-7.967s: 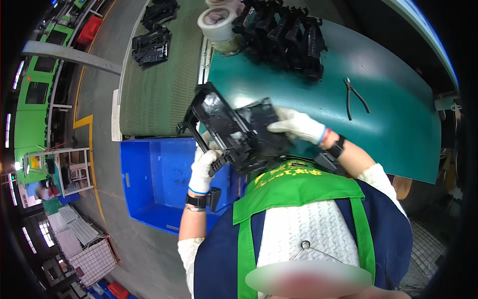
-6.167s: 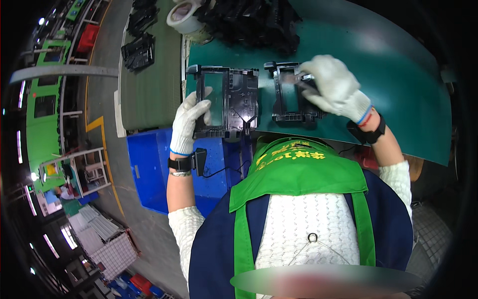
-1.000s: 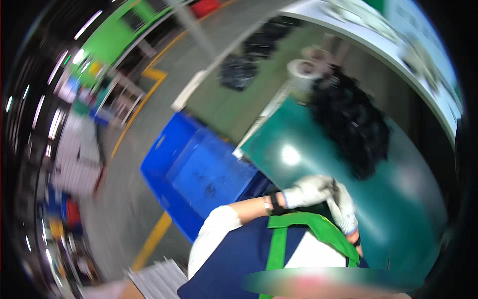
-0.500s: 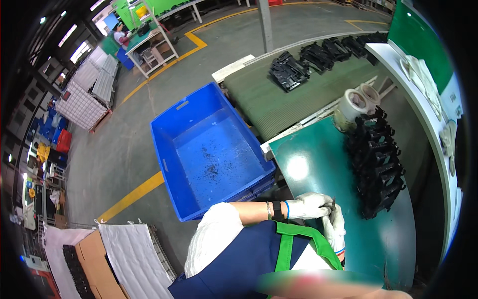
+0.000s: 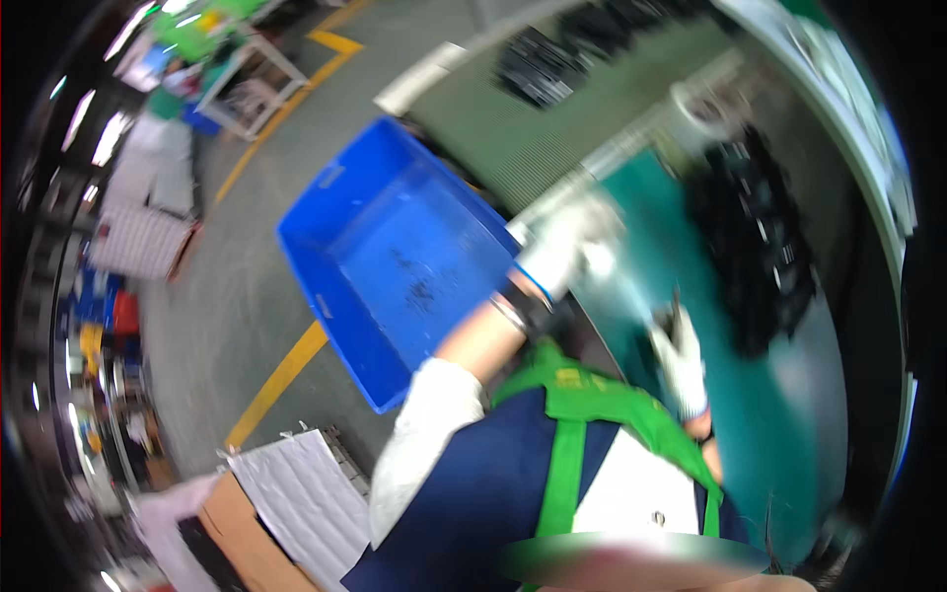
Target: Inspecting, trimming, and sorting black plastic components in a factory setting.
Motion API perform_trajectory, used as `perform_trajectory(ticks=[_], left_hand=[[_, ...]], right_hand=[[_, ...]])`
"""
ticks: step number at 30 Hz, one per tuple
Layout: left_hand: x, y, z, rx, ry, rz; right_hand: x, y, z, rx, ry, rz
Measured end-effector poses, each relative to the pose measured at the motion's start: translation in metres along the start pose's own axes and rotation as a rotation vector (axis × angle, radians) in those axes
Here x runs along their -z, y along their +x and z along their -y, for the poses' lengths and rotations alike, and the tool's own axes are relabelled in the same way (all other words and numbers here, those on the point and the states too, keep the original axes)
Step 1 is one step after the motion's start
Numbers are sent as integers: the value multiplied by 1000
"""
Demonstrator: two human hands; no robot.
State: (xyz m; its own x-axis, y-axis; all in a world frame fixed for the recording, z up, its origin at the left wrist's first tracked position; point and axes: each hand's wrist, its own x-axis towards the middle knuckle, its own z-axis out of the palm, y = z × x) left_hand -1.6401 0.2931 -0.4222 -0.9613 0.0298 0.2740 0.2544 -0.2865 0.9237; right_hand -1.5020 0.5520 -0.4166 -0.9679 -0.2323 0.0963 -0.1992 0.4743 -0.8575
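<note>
Blue crate (image 5: 395, 261) beside yellow floor line (image 5: 276, 380)

White-gloved hands (image 5: 567, 247), blue crate (image 5: 395, 257), teal-green table (image 5: 789, 414), black plastic parts (image 5: 755, 252), green apron straps (image 5: 572, 434)

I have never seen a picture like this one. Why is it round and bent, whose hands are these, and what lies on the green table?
The picture comes from a wide fisheye camera worn on a person's head, looking down, so straight edges bend near the rim. There is no machine here; both hands wear white gloves. The left hand is raised at the near edge of the green table, blurred by motion, so whether it holds anything cannot be told. The right hand is over the table; it seems to hold a small dark thing, but blur hides it. A pile of black plastic parts lies on the table. A blue crate stands on the floor beside it.
</note>
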Motion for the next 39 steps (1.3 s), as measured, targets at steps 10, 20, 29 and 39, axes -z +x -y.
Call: perform_trajectory(ticks=[10, 20, 29, 39], left_hand=[[78, 88, -117, 158, -831, -465], [-8, 100, -108, 186, -758, -481], [-39, 103, -100, 108, -518, -472], [-78, 81, -127, -214, -332, -282]], right_hand=[[-8, 70, 98, -91, 730, 140], [-44, 93, 141, -272, 921, 145], [-46, 91, 125, -307, 1015, 18], [-38, 78, 120, -137, 1038, -1]])
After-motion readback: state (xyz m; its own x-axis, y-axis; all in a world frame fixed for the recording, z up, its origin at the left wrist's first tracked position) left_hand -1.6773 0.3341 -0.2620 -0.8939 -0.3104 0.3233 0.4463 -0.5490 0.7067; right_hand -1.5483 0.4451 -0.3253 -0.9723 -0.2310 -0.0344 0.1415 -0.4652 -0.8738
